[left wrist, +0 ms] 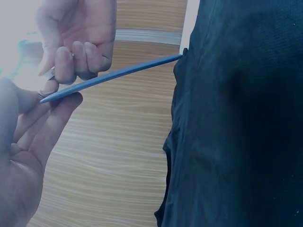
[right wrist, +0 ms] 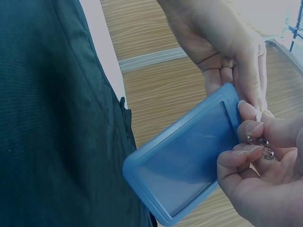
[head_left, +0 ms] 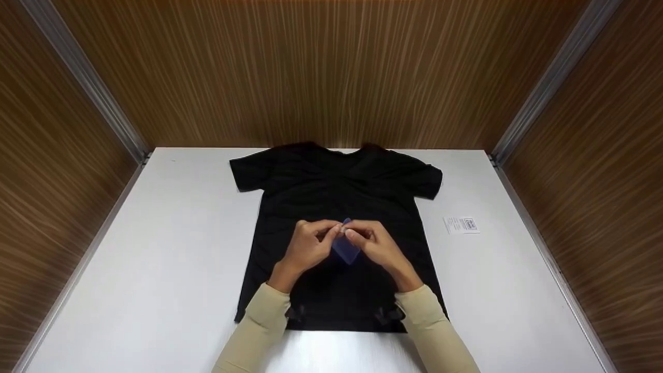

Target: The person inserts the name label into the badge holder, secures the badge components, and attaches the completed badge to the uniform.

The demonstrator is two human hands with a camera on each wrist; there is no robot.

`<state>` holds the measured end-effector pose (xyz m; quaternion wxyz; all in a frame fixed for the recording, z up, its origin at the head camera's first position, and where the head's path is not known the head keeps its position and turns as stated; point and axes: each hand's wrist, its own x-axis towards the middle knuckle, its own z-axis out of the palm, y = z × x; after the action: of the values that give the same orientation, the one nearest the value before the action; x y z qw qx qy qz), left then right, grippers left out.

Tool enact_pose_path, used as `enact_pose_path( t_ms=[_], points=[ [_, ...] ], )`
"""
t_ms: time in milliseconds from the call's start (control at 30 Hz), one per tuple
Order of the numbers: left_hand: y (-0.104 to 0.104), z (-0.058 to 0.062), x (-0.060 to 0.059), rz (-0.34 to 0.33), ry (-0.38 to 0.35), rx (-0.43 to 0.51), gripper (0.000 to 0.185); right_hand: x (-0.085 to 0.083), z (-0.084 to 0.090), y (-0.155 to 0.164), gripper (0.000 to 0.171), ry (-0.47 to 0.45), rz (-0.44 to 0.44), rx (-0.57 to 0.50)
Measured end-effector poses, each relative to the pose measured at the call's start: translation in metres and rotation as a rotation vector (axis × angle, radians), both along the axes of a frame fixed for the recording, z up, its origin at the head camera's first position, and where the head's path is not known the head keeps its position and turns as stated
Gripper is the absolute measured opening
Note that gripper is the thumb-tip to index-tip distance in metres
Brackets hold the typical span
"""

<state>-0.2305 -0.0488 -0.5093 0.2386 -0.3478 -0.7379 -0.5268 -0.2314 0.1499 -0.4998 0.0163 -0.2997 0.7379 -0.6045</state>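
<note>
The person's left hand (head_left: 304, 248) has its thumb and fingers pinched together at one end of a blue card holder (head_left: 346, 252) with a see-through window, and the right hand (head_left: 382, 249) has its fingertips curled tight on the little shiny metal clip (right wrist: 267, 152) at that same end. The card holder hangs from the hands, up above a black T-shirt (head_left: 336, 202) spread out on the white table (head_left: 191, 248). A small printed paper (head_left: 461, 225) lies on the table near the shirt's right side.
</note>
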Motion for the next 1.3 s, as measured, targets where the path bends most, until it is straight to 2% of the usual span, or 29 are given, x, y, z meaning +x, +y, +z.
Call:
enact_pose_path(
  t_ms=[200,433,533,933,1167,1300],
  points=[
    [-0.001,0.000,-0.001,0.010,0.018,-0.006,0.015,0.002,0.001,-0.003,0.019,-0.010,-0.014,-0.003],
    [-0.006,0.005,-0.003,0.029,-0.016,0.084,0.012,0.004,0.002,-0.005,0.020,-0.051,0.011,-0.007],
    [-0.008,0.006,-0.004,0.029,-0.024,0.072,0.012,0.004,0.003,-0.005,0.020,-0.060,0.012,0.001],
    [-0.006,0.005,-0.005,0.070,-0.048,0.071,0.010,0.004,0.007,-0.003,0.022,-0.053,-0.039,0.054],
    [-0.007,0.005,-0.005,0.099,-0.075,0.035,0.011,0.004,0.010,-0.001,0.023,-0.064,-0.098,0.090],
    [-0.007,0.005,-0.004,0.118,-0.074,0.012,0.012,0.004,0.011,-0.001,0.022,-0.039,-0.154,0.118]
  ],
)
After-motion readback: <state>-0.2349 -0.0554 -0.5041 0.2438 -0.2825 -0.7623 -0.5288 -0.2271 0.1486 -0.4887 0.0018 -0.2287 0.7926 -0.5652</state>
